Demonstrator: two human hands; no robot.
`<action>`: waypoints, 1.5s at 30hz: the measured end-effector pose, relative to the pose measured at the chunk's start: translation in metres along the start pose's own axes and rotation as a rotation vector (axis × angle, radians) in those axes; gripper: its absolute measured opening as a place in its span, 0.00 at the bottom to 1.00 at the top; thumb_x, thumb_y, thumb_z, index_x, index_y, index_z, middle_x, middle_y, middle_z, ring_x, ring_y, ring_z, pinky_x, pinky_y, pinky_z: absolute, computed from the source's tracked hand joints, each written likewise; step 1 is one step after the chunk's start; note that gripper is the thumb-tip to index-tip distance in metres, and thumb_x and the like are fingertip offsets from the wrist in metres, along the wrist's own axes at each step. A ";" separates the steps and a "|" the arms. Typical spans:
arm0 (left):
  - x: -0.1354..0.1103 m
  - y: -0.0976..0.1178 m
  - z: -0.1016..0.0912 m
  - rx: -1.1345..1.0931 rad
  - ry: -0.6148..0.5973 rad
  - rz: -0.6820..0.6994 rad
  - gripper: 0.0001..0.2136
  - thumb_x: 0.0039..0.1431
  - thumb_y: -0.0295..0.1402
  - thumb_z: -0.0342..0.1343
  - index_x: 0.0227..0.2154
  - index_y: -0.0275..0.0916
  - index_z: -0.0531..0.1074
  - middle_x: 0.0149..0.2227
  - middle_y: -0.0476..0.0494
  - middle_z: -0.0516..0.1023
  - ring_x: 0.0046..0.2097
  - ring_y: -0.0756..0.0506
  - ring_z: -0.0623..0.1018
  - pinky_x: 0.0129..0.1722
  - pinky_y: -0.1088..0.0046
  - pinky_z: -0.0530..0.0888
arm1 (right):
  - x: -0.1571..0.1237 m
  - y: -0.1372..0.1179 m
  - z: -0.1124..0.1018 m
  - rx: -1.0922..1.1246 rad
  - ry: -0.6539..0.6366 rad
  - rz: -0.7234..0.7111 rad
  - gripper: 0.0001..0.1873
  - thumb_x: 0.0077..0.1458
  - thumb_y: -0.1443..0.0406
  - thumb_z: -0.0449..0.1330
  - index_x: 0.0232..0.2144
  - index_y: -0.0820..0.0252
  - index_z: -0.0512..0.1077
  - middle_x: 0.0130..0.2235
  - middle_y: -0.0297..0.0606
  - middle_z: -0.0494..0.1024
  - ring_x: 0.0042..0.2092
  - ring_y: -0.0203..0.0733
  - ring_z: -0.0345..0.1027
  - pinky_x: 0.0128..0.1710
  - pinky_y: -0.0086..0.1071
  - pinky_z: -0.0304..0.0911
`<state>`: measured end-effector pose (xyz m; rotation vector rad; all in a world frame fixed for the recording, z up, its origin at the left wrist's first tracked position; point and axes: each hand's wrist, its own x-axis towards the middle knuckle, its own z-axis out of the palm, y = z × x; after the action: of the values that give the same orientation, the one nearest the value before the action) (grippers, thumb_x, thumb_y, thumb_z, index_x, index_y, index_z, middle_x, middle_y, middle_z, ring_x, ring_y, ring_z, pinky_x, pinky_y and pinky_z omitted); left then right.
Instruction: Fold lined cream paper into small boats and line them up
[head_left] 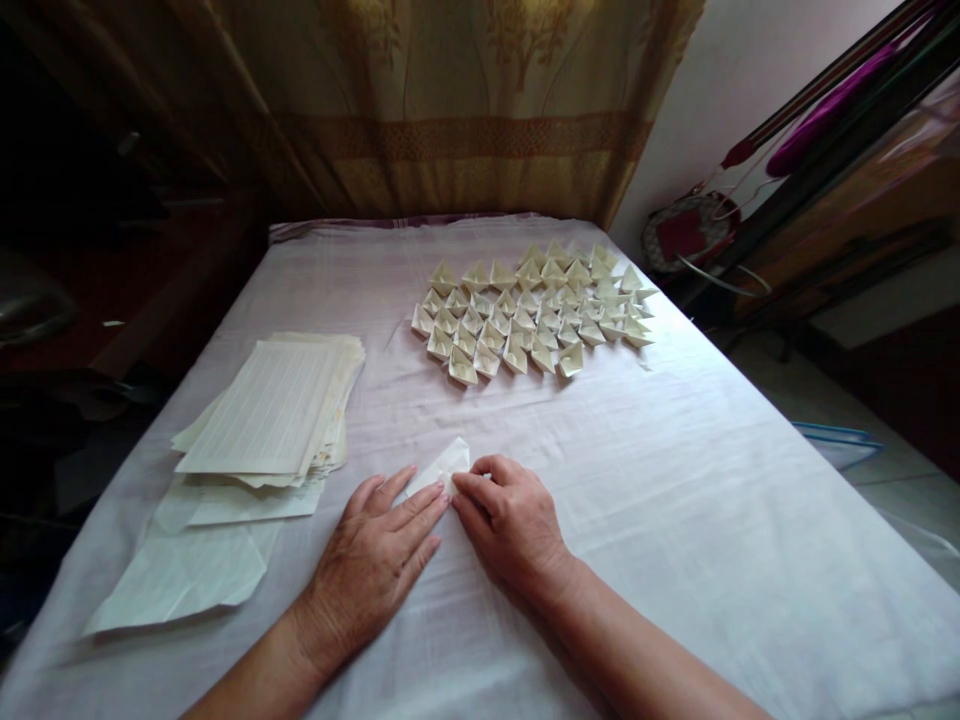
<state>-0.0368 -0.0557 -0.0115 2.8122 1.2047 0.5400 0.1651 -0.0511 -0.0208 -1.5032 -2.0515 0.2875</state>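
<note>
A small piece of folded white paper (454, 458) lies on the cloth-covered surface in front of me, one pointed corner facing away. My left hand (375, 550) rests flat with its fingers stretched out, fingertips on the paper's near edge. From the other side, my right hand (514, 515) pinches the paper's right edge between thumb and curled fingers. Both hands partly cover the paper, so its full shape is hidden. Beyond them stand rows of folded paper boats (517, 320), several in each row.
To the left lies a stack of lined paper sheets (259, 410), with a loose creased sheet (187, 575) at its near end. A pale cloth (675, 520) covers the surface. Behind it hangs a gold curtain (465, 130); a bag (690, 235) sits beyond the right edge.
</note>
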 end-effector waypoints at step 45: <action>-0.011 -0.011 -0.017 0.125 -0.011 0.106 0.17 0.71 0.38 0.44 0.56 0.46 0.71 0.53 0.53 0.78 0.54 0.43 0.71 0.63 0.61 0.52 | 0.011 0.023 -0.023 -0.087 -0.252 -0.371 0.15 0.64 0.62 0.56 0.51 0.52 0.73 0.54 0.40 0.75 0.52 0.47 0.66 0.48 0.42 0.59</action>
<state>-0.0567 -0.0571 -0.0007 2.9935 1.1311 0.4694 0.1946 -0.0370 -0.0101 -1.1473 -2.5215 0.2529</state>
